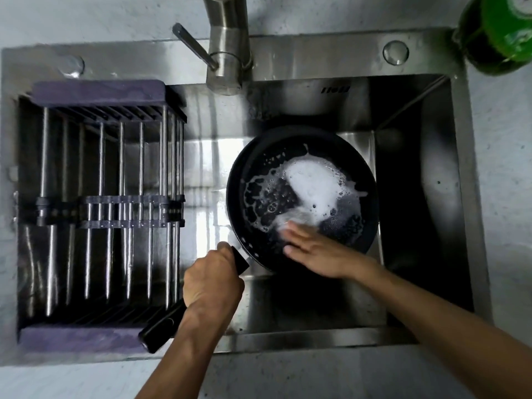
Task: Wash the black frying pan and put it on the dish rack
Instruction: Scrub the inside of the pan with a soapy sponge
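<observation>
The black frying pan [357, 168] is held over the steel sink [417, 197], with white foam and bubbles spread across its inside. My left hand [211, 283] grips the pan's black handle [161, 331], which points toward the lower left. My right hand [313, 249] lies flat inside the pan near its front rim, fingers straight and blurred, touching the soapy surface. The dish rack [100, 93], with purple ends and metal rods, spans the left part of the sink and holds nothing.
A steel faucet [226, 44] with a side lever stands behind the sink, its spout above the pan's left. A green bottle [501, 33] sits at the back right corner. Pale countertop [288, 375] surrounds the sink.
</observation>
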